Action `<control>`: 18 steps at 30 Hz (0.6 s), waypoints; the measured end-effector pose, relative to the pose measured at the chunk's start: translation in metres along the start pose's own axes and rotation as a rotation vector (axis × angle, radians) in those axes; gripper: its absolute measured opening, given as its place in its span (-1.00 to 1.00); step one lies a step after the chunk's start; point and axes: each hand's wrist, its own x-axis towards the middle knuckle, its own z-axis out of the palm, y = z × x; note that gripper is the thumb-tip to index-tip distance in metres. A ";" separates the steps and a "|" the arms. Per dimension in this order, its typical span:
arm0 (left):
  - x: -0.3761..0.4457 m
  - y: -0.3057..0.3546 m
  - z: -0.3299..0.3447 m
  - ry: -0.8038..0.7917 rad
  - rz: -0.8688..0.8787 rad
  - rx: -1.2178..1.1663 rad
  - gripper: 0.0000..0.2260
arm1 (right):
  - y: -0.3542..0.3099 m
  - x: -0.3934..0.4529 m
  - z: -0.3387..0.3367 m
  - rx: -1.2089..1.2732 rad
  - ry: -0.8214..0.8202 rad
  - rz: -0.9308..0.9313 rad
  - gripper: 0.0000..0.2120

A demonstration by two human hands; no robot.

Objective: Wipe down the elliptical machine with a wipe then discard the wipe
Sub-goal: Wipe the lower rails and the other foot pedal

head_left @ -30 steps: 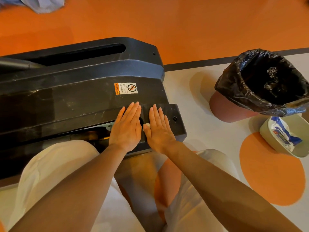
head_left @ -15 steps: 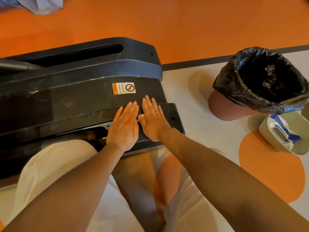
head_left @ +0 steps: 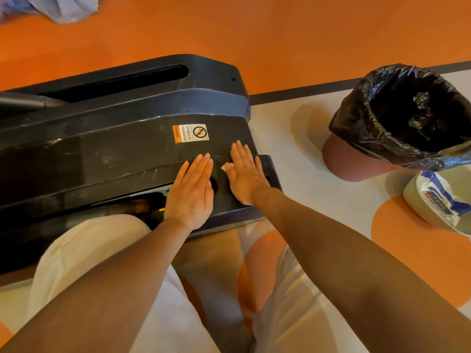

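Pressing flat on the elliptical machine, the right hand pins a wipe beneath straight fingers; the left hand lies open just beside, below the warning sticker.

The sticker on the elliptical machine reads "WARNING, NO STEPPING ON SURFACE".

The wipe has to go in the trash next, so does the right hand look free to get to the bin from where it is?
Probably yes. The right hand lies flat on the wipe at the machine's end; only bare floor separates it from the open bin on its right.
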 end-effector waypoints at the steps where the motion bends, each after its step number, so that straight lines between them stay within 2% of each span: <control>1: 0.000 0.000 0.000 0.002 -0.003 0.001 -0.41 | 0.002 0.000 0.001 0.002 0.009 0.011 -0.44; 12: 0.000 0.001 -0.001 0.003 -0.016 -0.031 -0.40 | 0.032 -0.023 0.018 0.082 0.092 0.203 -0.44; 15: 0.001 0.001 0.000 0.002 -0.025 -0.044 -0.39 | 0.033 -0.040 0.027 0.107 0.113 0.188 -0.44; 18: 0.001 0.001 0.001 -0.005 -0.031 -0.049 -0.39 | 0.025 -0.057 0.040 0.158 0.192 0.119 -0.32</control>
